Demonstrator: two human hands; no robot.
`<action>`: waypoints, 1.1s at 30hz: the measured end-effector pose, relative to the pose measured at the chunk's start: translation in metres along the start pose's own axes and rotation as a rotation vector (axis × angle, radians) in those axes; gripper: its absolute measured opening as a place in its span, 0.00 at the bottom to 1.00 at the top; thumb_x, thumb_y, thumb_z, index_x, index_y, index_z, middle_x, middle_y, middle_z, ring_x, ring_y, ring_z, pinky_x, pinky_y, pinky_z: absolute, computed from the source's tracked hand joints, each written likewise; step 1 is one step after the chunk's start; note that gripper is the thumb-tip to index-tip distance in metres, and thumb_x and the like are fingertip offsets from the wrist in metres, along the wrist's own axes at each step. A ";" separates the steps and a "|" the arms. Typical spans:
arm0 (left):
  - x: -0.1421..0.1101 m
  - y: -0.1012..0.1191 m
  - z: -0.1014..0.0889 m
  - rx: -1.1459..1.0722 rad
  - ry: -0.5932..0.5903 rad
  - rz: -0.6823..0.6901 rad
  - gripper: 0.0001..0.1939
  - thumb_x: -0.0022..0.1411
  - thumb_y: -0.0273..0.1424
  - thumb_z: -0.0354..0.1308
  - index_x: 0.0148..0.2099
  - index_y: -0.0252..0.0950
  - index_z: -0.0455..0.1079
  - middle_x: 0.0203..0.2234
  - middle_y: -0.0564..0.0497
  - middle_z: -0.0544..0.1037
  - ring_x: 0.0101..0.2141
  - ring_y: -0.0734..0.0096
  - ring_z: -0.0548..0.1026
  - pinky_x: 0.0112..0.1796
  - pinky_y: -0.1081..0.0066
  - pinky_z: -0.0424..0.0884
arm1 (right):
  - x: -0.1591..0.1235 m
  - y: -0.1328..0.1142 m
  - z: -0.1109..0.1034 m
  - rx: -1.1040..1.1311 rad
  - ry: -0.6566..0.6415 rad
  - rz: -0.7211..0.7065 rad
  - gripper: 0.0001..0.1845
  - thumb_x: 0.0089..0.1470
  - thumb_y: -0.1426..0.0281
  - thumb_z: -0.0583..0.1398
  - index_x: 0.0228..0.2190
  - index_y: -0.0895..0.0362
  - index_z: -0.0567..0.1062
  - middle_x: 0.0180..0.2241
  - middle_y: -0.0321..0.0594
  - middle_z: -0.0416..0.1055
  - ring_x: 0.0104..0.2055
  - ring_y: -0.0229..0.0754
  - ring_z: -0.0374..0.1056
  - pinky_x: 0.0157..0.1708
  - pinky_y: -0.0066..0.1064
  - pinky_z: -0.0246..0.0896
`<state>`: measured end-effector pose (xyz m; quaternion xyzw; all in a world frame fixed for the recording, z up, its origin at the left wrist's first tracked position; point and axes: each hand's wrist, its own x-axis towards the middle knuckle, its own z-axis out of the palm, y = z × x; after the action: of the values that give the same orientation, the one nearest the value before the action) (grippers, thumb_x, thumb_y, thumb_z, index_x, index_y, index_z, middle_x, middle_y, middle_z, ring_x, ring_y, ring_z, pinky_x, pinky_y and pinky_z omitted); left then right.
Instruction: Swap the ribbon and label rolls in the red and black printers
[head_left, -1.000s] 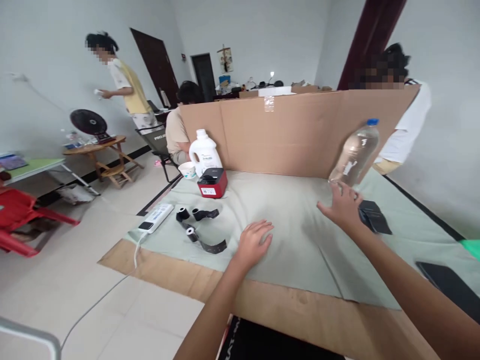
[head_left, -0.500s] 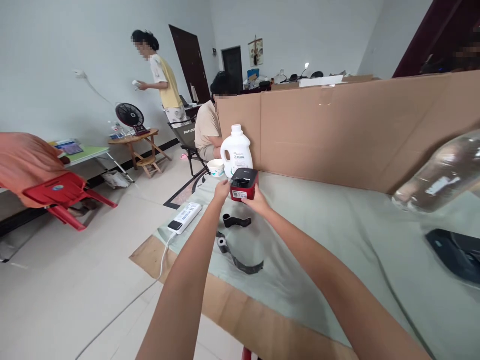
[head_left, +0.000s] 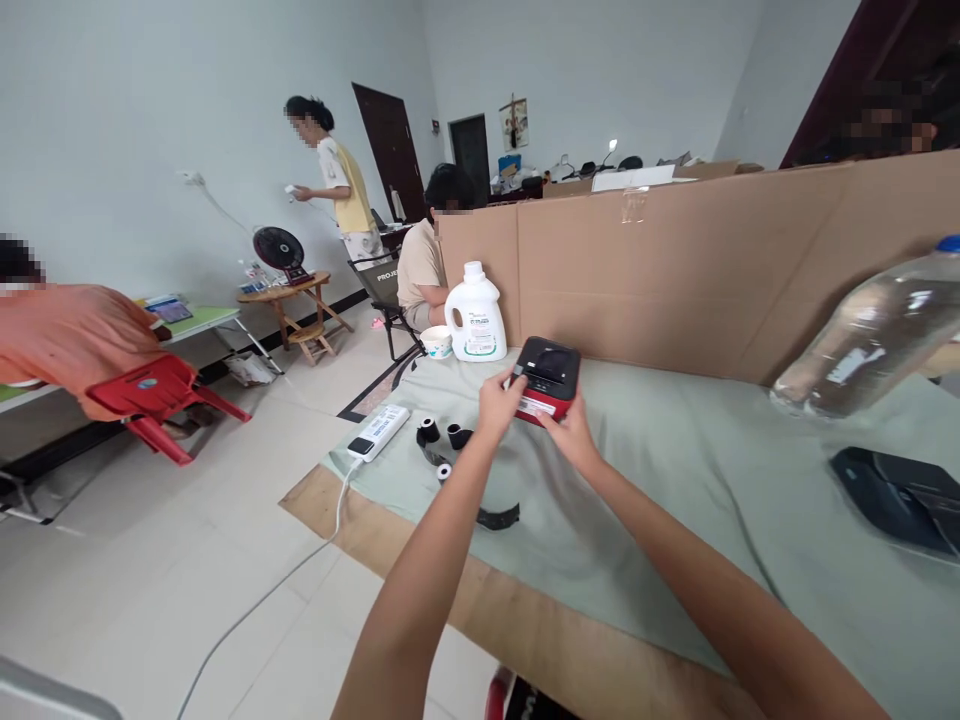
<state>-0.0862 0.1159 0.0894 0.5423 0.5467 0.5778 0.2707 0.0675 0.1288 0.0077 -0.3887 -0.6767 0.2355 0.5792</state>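
A small red and black label printer [head_left: 550, 375] is between my two hands, over the green cloth. My left hand [head_left: 501, 402] grips its left side, thumb up near the top edge. Closed around its lower right corner is my right hand [head_left: 571, 432]; some of its fingers are hidden behind the casing. Left of the hands, several small rolls of black ribbon [head_left: 429, 430] lie on the cloth, and a loose black strip [head_left: 499, 517] curls out from under my left forearm.
Behind the hands stand a white detergent jug [head_left: 476, 320], a paper bowl [head_left: 436, 343] and a cardboard partition [head_left: 645, 280]. A power strip [head_left: 379, 432] lies left. To the right are a large plastic bottle [head_left: 862, 340] and a dark device [head_left: 900, 495]. Other people are nearby.
Both hands have moved the printer to the right, away from the jug, and it is now turned. Another ribbon roll shows at left as the view shifts.
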 end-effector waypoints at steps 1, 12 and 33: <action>-0.019 0.009 0.015 -0.070 -0.026 0.049 0.20 0.62 0.32 0.62 0.55 0.35 0.79 0.47 0.49 0.84 0.50 0.57 0.79 0.54 0.62 0.73 | -0.012 -0.004 -0.023 -0.050 0.048 -0.004 0.44 0.57 0.52 0.63 0.66 0.56 0.56 0.58 0.55 0.66 0.59 0.59 0.64 0.59 0.59 0.59; -0.176 0.025 0.125 -0.408 -0.185 -0.012 0.28 0.65 0.42 0.63 0.63 0.37 0.72 0.58 0.45 0.77 0.58 0.54 0.75 0.62 0.57 0.69 | -0.124 -0.027 -0.204 -0.434 -0.003 -0.001 0.48 0.57 0.49 0.62 0.69 0.57 0.53 0.58 0.56 0.65 0.60 0.63 0.62 0.57 0.58 0.63; -0.186 0.011 0.120 -0.337 -0.193 -0.075 0.27 0.66 0.41 0.62 0.64 0.38 0.72 0.58 0.46 0.77 0.60 0.53 0.74 0.63 0.56 0.68 | -0.140 -0.019 -0.204 -0.422 -0.100 0.056 0.51 0.58 0.51 0.63 0.72 0.54 0.45 0.63 0.58 0.60 0.65 0.66 0.58 0.61 0.62 0.59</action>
<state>0.0767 -0.0151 0.0154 0.5214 0.4334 0.5961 0.4300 0.2639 -0.0212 -0.0176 -0.5079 -0.7277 0.1238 0.4441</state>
